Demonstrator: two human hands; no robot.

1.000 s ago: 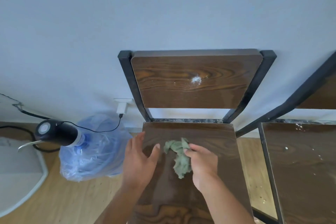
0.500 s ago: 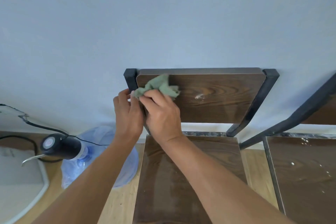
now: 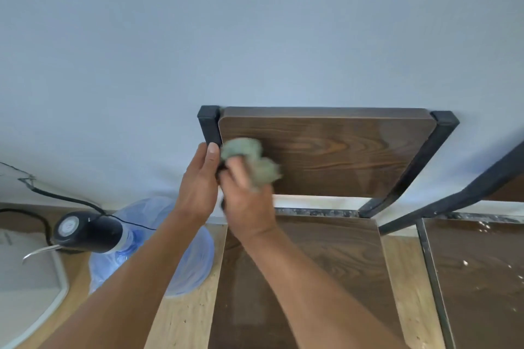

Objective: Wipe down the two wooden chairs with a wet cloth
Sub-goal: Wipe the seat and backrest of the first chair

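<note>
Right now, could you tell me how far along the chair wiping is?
Done, it seems: the near chair's backrest shows no specks. In hand: the right hand rubs the cloth over the backrest's left part while the left hand steadies the frame post. Left: the second chair's seat on the right carries white specks.

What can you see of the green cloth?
The green cloth is a small, pale grey-green rag, crumpled into a loose wad and motion-blurred. The right hand grips it from below and presses it against the lower left of the chair's wooden backrest. The left hand holds the black frame post beside it. Wetness can't be judged.
</note>
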